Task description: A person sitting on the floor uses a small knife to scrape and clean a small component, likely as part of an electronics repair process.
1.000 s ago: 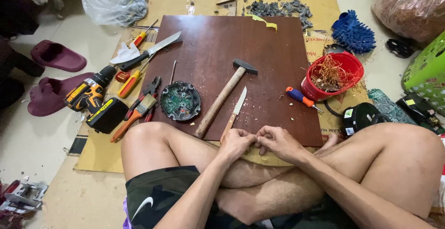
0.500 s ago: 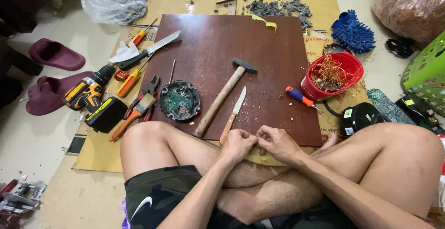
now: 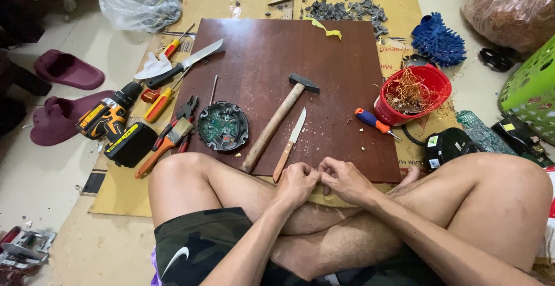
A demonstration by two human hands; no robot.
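Note:
I sit cross-legged at the near edge of a dark brown board [image 3: 341, 72]. My left hand [image 3: 298, 183] and my right hand [image 3: 346, 180] are curled together just over that edge, fingertips meeting; whatever lies between them is too small to make out. Right beside my left hand ends the wooden handle of a small knife [image 3: 290, 142]. A wooden-handled hammer [image 3: 276, 123] lies diagonally next to it. A round black casing with a green circuit board inside [image 3: 223, 126] rests on the board's left part.
A red bucket of copper wire [image 3: 411, 94] and an orange-and-blue screwdriver [image 3: 374, 123] are at right. A cordless drill [image 3: 107, 115], pliers [image 3: 173, 133], screwdrivers and a large knife [image 3: 184, 64] lie at left. A blue mop head [image 3: 437, 39], green basket [image 3: 533, 92] and slippers [image 3: 68, 69] surround the cardboard.
My two hands have shifted slightly and stay pressed together at the board's near edge. Nothing else has moved.

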